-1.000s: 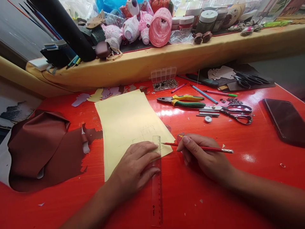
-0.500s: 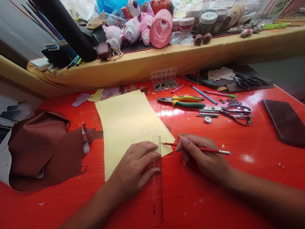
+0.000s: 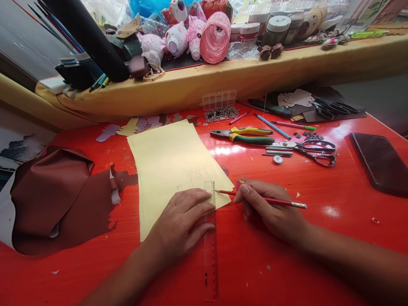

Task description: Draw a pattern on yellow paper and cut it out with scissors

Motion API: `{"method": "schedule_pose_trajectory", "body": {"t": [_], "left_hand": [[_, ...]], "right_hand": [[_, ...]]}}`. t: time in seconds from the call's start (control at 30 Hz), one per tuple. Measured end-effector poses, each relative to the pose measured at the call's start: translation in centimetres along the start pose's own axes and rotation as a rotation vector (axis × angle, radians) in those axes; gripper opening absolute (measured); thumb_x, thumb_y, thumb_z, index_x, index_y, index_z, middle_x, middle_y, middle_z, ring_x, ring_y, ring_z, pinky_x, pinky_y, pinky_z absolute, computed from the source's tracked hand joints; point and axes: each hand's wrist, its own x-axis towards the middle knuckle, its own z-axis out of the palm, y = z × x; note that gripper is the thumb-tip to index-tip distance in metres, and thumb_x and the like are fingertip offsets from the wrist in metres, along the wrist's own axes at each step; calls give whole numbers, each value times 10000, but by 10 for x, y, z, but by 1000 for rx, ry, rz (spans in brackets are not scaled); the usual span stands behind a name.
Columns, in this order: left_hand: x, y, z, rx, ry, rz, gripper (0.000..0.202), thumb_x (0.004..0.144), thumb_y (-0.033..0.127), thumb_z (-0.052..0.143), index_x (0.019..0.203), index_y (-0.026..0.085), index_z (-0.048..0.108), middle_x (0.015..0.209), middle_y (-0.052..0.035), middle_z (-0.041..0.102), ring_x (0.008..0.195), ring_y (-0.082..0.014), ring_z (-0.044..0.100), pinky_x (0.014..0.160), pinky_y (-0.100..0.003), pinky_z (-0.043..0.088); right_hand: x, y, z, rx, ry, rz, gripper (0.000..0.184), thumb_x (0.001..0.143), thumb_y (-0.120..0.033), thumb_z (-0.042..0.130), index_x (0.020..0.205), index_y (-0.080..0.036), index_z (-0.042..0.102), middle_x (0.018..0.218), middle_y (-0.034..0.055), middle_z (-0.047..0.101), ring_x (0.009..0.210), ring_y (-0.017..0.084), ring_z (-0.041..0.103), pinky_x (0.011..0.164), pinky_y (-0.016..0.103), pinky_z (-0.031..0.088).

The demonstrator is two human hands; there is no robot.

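One ruler (image 3: 210, 263) under your left hand (image 3: 183, 221), one pencil (image 3: 283, 202) pinched in your right hand (image 3: 270, 210)!

There you are, left fingers loosely spread, pressing the clear ruler flat, its near end out on the red table (image 3: 261, 272), its far end over at least two overlapping yellow sheets (image 3: 165, 157); the pencil's tip sits right at the ruler's edge, above the paper, though whether it touches I can't tell. Out left, folded brown material (image 3: 60, 204); out right, one dark phone (image 3: 379, 161). Farther on, three metal rods (image 3: 279, 153) beside one pair of silver-bladed scissors (image 3: 298, 146), then one pair of pliers (image 3: 234, 135), one blue pen (image 3: 272, 126) and one clear box (image 3: 219, 114), its small metal bits too many to count.
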Motion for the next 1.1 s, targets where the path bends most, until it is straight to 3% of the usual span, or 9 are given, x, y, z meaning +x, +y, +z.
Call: {"method": "schedule_pose_trajectory", "body": {"t": [0.4,0.7,0.93,1.1], "left_hand": [[0,0,0,-3,21,-5,279,1046,244,645,1325,236,652,1389,-125,692,1327,-291,632,1097,-484,527],[0,0,0,3,8,3,269,1050,239,646,1317,210,648,1395,-126,682,1337,-279,616,1114,-473,503],[2,1,-1,37,56,34,222,1039,208,647,1258,194,677,1297,-120,723,1251,-271,668,1074,-440,536],[3,9,-1,156,79,74,197,1066,208,601,1247,168,667,1250,-131,742,1200,-287,685,1018,-455,565]], "right_hand": [[0,-6,0,-6,-34,2,520,1113,-568,516,774,-216,693,537,-19,592,485,159,589,504,297,449],[-2,-5,0,91,-106,51,575,1097,-615,524,717,-211,679,476,-36,509,415,132,483,428,272,379],[-1,-6,0,180,16,34,502,1087,-586,579,784,-213,725,521,-16,583,493,162,557,499,291,462],[0,-6,-1,147,-1,40,497,1087,-589,580,813,-204,733,546,-23,607,519,161,570,602,313,473]]}}
